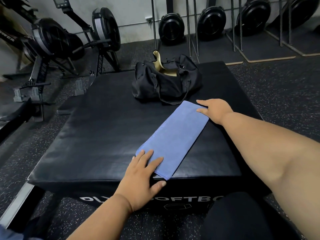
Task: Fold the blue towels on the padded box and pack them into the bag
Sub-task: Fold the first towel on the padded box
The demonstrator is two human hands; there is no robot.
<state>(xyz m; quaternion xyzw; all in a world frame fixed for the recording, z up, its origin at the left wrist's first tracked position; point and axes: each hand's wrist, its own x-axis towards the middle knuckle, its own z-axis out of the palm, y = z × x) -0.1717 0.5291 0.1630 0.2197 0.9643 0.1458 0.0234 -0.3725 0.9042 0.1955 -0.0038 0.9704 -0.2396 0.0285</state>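
Head view, looking down over both forearms. One blue towel (pixel 173 137) lies flat on the padded box (pixel 107 129), folded into a long narrow strip. Its long axis runs diagonally: near end at the box's front edge by the person's left, far end up and to the right, pointing toward the right side of the black bag (pixel 167 80). A corner of the near end just overhangs the front edge.

Left hand (pixel 143 177) rests on the near end, fingers straight and spread over the cloth, thumb down over the box's front face. Grip released here; it pins, holds nothing. Right hand (pixel 214 110) sits at the far end. Thumb lies straight along the towel's far edge, while the index looks to lie across the cloth; the remaining fingers are hidden behind the hand. Probably a flat press, but whether anything is pinched underneath cannot be told.

Likely reason for the hold: a hand at each end keeps the strip taut and flat, so the layers stay aligned before the next fold across the short axis.

Bag stands at the far side of the box, just beyond the towel's far end, not touching it, mouth open with tan lining showing, ready to receive. Only this one towel is visible.

Rowing machines (pixel 72 42) stand on the floor to the left.
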